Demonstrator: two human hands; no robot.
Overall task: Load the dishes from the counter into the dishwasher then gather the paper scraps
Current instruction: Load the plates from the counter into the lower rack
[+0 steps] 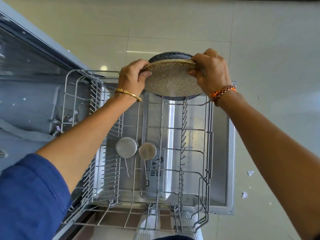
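Observation:
I hold a speckled beige plate on edge over the far end of the pulled-out wire dishwasher rack. A dark blue-grey plate stands right behind it, mostly hidden. My left hand grips the beige plate's left rim and my right hand grips its right rim. Two steel measuring cups lie upside down in the rack with wire handles toward me. Paper scraps lie on the floor at the right.
The open dishwasher door lies flat under the rack. To the left is the dishwasher tub with small bits of debris on its floor. Pale floor tiles spread beyond and to the right.

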